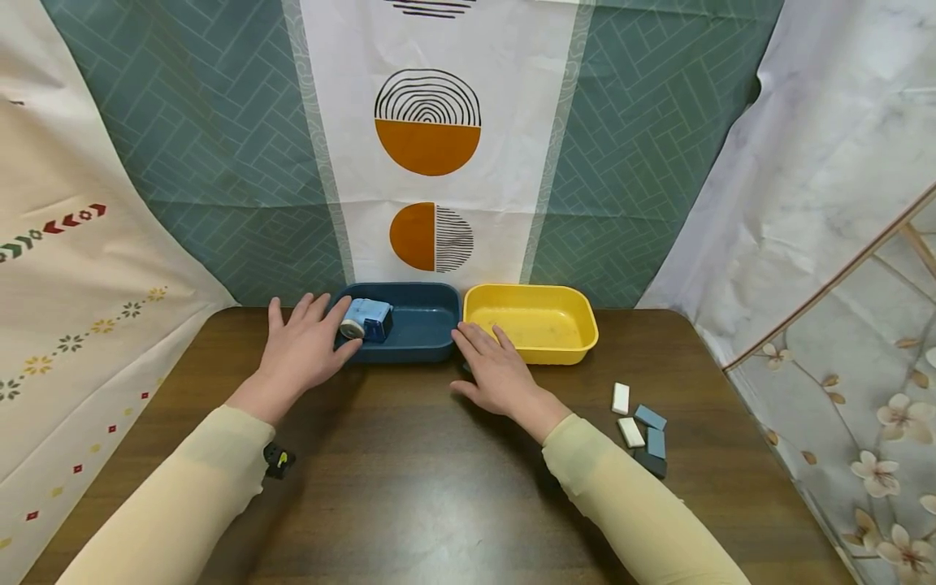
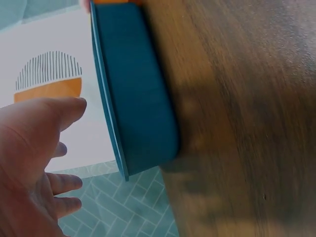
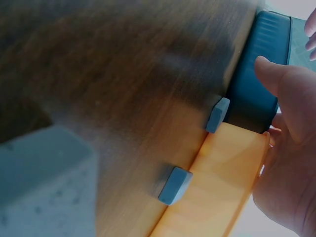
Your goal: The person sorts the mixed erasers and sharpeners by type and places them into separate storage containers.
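Observation:
A dark blue bin [image 1: 420,355] stands at the back of the table beside a yellow bin [image 1: 556,356]. My left hand [image 1: 303,345], fingers spread, is at the blue bin's left end; in the left wrist view its thumb [image 2: 74,111] is apart from the rim. Inside that end lies a light blue and dark blue boxy item [image 1: 371,315] with a round whitish end. My right hand [image 1: 497,374] reaches over the yellow bin's near left corner, fingers extended, holding nothing. Two blue-grey blocks lie at the bins' front, one near the corner [image 3: 217,115], another by the yellow wall [image 3: 176,186].
White blocks [image 1: 621,398], blue-grey blocks [image 1: 656,443] and a dark block [image 1: 650,463] lie on the table's right side. A patterned curtain [image 1: 439,244] hangs behind the bins. A small black device [image 1: 279,461] shows at the left sleeve.

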A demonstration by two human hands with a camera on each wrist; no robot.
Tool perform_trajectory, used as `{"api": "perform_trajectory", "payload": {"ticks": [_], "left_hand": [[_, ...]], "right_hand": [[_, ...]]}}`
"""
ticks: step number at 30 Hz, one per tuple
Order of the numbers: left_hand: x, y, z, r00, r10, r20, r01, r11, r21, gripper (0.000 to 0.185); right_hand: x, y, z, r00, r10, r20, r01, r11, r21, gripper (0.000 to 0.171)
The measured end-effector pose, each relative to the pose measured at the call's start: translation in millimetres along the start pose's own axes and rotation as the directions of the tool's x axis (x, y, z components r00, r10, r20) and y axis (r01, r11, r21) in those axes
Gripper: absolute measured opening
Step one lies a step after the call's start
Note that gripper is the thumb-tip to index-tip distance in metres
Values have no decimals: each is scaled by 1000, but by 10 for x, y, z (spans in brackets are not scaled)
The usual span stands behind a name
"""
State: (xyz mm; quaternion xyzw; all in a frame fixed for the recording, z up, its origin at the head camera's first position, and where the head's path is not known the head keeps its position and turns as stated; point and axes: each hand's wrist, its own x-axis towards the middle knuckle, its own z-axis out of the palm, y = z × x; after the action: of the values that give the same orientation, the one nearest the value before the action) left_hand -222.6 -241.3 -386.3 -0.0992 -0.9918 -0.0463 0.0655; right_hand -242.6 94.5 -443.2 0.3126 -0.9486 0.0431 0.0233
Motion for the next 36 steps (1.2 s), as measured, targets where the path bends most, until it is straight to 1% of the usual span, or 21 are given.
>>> {"api": "perform_trajectory", "payload": {"ticks": [3,10,13,21,25,36], "left_hand": [[-50,-12,-28,1000,3,-6,-3,1000,8,80],[-162,-16,-109,999,11,-31,-11,1000,23,81],[-216,-31,-125,999,11,-38,-10,1000,24,81],[-389,-119,-131,996,18,-85,-15,999,33,80],[-475,-144,-131,995,17,-97,-13,999,36,81],[-704,-234,-148,987,33,-156,-27,999,40,82]], "right_hand": [[-3,-7,-8,1000,-5,-10,5,1000,5,93],[5,11,13,1000,9,5,-9,1000,-3,93],[4,15,21,1000,4,-3,-4,1000,1,93],[-8,1,-1,1000,-13,-20,13,1000,1,92],[-12,2,2,999,-18,-33,18,1000,0,92],[-4,7,11,1000,-13,-22,13,1000,12,92]]}}
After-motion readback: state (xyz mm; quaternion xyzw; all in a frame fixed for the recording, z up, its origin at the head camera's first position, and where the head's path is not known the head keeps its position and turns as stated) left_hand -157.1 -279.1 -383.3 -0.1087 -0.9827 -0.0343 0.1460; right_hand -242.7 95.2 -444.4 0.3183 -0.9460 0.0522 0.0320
